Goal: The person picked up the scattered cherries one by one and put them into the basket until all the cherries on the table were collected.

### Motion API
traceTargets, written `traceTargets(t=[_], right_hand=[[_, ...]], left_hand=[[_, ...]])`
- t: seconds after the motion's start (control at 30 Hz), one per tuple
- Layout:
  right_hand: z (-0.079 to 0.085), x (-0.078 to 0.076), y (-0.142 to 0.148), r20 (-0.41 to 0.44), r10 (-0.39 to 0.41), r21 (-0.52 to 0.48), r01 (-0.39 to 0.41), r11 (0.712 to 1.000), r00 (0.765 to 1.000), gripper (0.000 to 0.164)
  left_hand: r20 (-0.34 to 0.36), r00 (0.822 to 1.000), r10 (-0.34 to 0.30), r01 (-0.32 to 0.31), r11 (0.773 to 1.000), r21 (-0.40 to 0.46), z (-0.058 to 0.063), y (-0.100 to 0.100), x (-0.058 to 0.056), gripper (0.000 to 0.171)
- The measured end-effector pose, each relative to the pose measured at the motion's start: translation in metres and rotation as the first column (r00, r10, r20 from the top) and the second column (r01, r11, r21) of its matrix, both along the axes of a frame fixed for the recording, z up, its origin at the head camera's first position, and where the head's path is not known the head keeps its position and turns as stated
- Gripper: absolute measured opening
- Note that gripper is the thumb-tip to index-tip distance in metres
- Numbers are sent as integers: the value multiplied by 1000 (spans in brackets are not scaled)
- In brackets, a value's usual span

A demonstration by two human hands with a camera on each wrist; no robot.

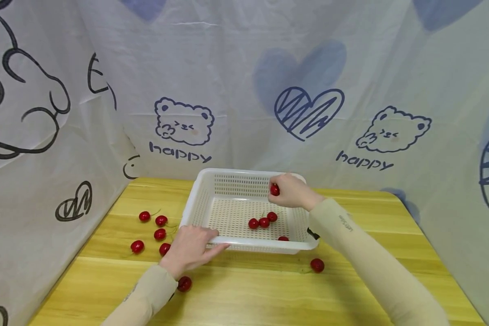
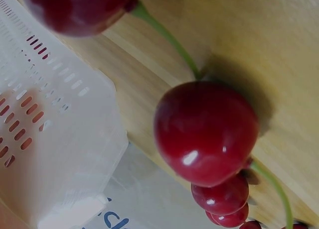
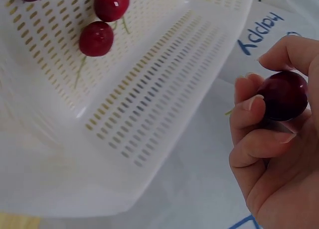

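Above the right part of a white plastic basket [image 1: 252, 240], my right hand [image 1: 291, 192] holds a red cherry [image 3: 283, 95] between thumb and curled fingers. A bit of green stem shows past the fingertips in the right wrist view. My left hand [image 1: 191, 246] grips the basket at its near left corner, the thumb along the front rim. Through the basket's slots [image 2: 20, 134] in the left wrist view, skin shows; most of that hand is hidden there. Several cherries [image 1: 264, 222] lie on the basket floor, another cherry [image 1: 283, 238] close to the front wall.
Left of the basket, several stemmed cherries [image 1: 160, 234] lie on the yellow wooden table [image 1: 244, 294]. One cherry [image 1: 184, 284] sits beside the left wrist, another cherry [image 1: 317, 265] off the basket's near right corner. A printed white cloth [image 1: 236, 90] hangs behind and at both sides.
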State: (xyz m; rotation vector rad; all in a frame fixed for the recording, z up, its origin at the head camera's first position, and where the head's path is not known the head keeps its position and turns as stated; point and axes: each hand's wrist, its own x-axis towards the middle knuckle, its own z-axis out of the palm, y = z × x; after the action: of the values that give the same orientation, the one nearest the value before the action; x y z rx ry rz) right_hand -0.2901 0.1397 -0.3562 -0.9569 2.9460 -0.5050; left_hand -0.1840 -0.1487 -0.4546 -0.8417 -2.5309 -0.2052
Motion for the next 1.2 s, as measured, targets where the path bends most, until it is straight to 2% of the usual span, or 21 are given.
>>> traceTargets(t=[0.3, 0.4, 0.57, 0.7, 1.2], right_hand=[[-18, -14, -3, 67, -51, 30, 50, 998, 996, 6], [-22, -16, -5, 92, -42, 44, 39, 998, 995, 7], [-26, -19, -8, 119, -33, 51, 27, 998, 992, 8], [-28, -20, -11, 163, -61, 51, 53, 997, 985, 12], [-34, -19, -18, 179, -80, 80, 67, 995, 981, 16]], left_hand=[[15, 1000, 6, -6, 1000, 11, 0, 0, 0, 41], [17, 1000, 6, -7, 1000, 16, 0, 0, 1, 41], [16, 1000, 12, -13, 1000, 9, 1, 0, 1, 41], [17, 1000, 16, -16, 1000, 1, 1, 0, 1, 41], [29, 999, 22, -22, 1000, 3, 1, 0, 1, 41]])
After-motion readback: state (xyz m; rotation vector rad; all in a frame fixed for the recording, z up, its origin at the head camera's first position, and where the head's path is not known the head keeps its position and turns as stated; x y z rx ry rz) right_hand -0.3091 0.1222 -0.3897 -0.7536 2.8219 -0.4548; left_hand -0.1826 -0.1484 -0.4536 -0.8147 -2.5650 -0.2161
